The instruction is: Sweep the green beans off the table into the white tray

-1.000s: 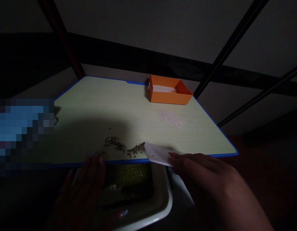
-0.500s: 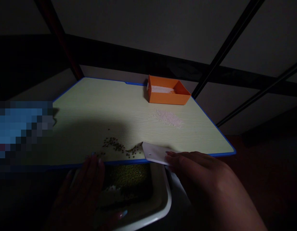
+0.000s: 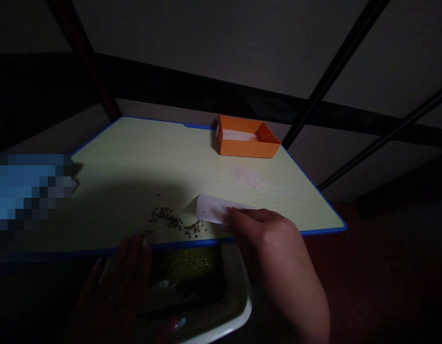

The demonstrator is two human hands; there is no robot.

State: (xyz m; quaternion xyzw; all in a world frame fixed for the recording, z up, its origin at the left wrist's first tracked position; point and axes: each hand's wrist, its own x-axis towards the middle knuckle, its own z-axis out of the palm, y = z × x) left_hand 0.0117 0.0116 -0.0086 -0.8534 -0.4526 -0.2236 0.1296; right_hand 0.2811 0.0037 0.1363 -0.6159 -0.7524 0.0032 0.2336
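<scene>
My right hand pinches a white flat scraper, tilted over the table just right of a scatter of small dark seeds. Fingers spread, my left hand lies at the table's blue front edge, left of the seeds; it holds nothing that I can see. Under that edge stands a white tub with small green beans in it, partly in shadow. A patch of fine whitish grains lies on the tabletop beyond the scraper.
An orange box with whitish grains inside stands at the table's back right, near the wall panels. Something blue, blurred into blocks, covers the left end. The room is dim.
My right hand has lifted the scraper from the front edge and moved it left and farther back over the table. My left hand stays nearly in place.
</scene>
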